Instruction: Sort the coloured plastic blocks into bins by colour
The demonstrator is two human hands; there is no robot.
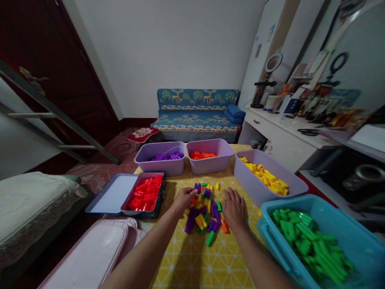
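Observation:
On the yellow tablecloth (pixel 192 257) lies a mixed pile of small tube-like plastic toy pieces in purple, yellow, green and orange. My left hand (pixel 184 200) is at the pile's far left side, thumb and fingers closed at a purple plastic piece (pixel 197 187). Palm down, my right hand (pixel 234 206) rests on the cloth just right of the pile, its fingers stretched out and holding nothing. A green piece (pixel 211 239) lies at the near end of the pile, and an orange piece (pixel 224 225) is close to my right hand.
Around the pile stand a bin of purple pieces (pixel 141 163), a bin of orange pieces (pixel 207 165), a bin of yellow pieces (pixel 246 178), a blue bin of green pieces (pixel 272 237) and an open case of red pieces (pixel 124 208). Pale lids (pixel 87 253) lie front left.

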